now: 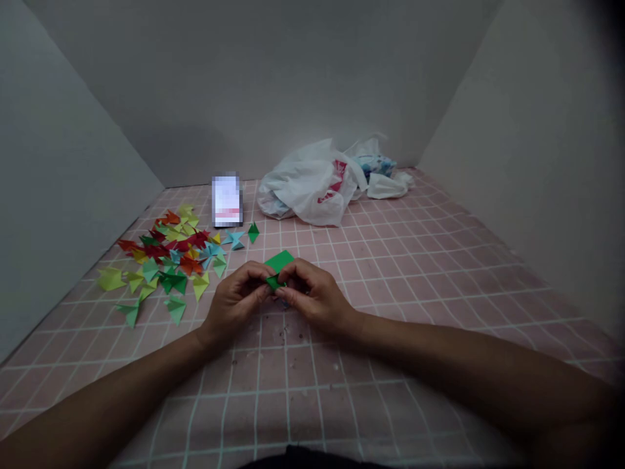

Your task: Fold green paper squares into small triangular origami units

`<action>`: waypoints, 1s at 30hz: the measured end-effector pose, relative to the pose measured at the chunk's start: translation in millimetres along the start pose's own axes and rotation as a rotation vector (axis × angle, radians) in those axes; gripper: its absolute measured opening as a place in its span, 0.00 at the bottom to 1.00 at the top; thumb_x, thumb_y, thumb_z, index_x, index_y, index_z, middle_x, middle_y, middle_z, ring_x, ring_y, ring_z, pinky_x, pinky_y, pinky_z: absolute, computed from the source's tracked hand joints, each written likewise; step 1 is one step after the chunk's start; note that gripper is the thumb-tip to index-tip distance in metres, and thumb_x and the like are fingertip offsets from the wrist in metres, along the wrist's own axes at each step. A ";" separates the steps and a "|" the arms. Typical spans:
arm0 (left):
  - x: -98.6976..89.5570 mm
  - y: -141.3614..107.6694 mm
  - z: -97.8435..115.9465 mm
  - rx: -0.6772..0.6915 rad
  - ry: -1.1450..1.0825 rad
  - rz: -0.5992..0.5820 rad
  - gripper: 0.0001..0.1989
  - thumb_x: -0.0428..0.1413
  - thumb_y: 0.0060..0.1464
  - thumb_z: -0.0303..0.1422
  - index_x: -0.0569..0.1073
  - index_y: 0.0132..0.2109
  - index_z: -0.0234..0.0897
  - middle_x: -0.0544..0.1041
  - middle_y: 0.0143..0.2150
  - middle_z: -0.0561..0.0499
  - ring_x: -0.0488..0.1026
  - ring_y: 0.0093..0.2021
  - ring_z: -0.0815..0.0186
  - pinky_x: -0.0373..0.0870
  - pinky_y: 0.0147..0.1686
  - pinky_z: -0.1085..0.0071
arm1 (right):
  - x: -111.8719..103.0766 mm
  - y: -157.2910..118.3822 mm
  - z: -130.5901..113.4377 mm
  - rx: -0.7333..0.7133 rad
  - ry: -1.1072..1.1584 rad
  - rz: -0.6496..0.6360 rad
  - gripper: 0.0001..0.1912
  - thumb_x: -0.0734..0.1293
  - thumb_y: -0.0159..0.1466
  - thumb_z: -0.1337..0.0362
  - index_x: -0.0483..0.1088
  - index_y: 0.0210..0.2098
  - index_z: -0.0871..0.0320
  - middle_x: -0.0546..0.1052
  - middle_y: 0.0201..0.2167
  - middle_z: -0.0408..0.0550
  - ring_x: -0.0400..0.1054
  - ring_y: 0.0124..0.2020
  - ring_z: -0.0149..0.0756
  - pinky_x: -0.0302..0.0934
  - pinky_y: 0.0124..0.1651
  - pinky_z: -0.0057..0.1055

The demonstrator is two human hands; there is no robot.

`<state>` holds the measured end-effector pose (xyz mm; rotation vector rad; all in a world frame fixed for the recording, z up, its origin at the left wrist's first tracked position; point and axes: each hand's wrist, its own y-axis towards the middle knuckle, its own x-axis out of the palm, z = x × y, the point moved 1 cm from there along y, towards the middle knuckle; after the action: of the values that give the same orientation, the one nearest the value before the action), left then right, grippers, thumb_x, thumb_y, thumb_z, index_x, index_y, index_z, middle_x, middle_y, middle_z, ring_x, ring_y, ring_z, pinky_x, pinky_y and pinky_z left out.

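Observation:
A partly folded sheet of green origami paper (280,260) is held up over the middle of the checked cloth. My left hand (240,292) pinches its left edge between thumb and fingers. From the other side, my right hand (313,294) grips the paper's near right part, thumb and fingertips closed. A fold shows between the two hands, and the fingers hide part of the sheet. Left of my hands lies a loose pile of folded paper pieces (170,281) in red, orange, yellow, blue and green. One small dark green folded piece (252,232) stands apart, beyond my left hand.
A phone (227,200) with a lit, blurred screen stands upright at the back left. White plastic bags (310,185) with red print lie crumpled at the back. Grey walls enclose the pink checked cloth (415,273) at the back and both sides.

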<state>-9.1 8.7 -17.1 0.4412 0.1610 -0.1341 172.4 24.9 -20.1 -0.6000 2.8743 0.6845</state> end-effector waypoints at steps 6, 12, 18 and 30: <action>-0.9 2.1 2.7 0.070 0.101 0.015 0.03 0.62 0.56 0.26 0.77 0.36 0.39 0.76 0.40 0.47 0.75 0.43 0.63 0.72 0.43 0.69 | -0.8 0.6 1.4 -0.012 -0.020 -0.009 0.04 0.68 0.63 0.69 0.68 0.36 0.56 0.72 0.32 0.43 0.66 0.33 0.33 0.62 0.36 0.31; 0.2 1.5 2.7 0.054 0.076 0.011 0.03 0.61 0.56 0.26 0.76 0.36 0.38 0.76 0.40 0.48 0.75 0.42 0.63 0.73 0.40 0.70 | -1.6 1.5 -1.1 -0.041 -0.033 -0.008 0.07 0.68 0.62 0.70 0.66 0.30 0.56 0.70 0.30 0.42 0.65 0.32 0.32 0.61 0.36 0.31; 1.5 -0.2 -0.4 -0.093 -0.068 -0.014 0.01 0.60 0.58 0.29 0.75 0.38 0.36 0.74 0.43 0.47 0.76 0.36 0.66 0.78 0.34 0.69 | -0.2 0.3 2.7 0.124 0.172 0.005 0.06 0.67 0.65 0.65 0.66 0.32 0.57 0.74 0.29 0.43 0.69 0.30 0.33 0.63 0.34 0.31; 1.3 -2.4 7.0 0.203 0.273 0.050 0.07 0.59 0.58 0.21 0.74 0.39 0.37 0.75 0.40 0.49 0.75 0.40 0.68 0.73 0.34 0.75 | 2.8 0.3 7.6 0.285 0.454 0.002 0.08 0.70 0.63 0.62 0.68 0.32 0.57 0.73 0.26 0.40 0.65 0.24 0.27 0.61 0.27 0.25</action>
<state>-7.4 3.4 -12.1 0.6647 0.4067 -0.0405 170.0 27.7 -27.4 -0.7951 3.2938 0.1378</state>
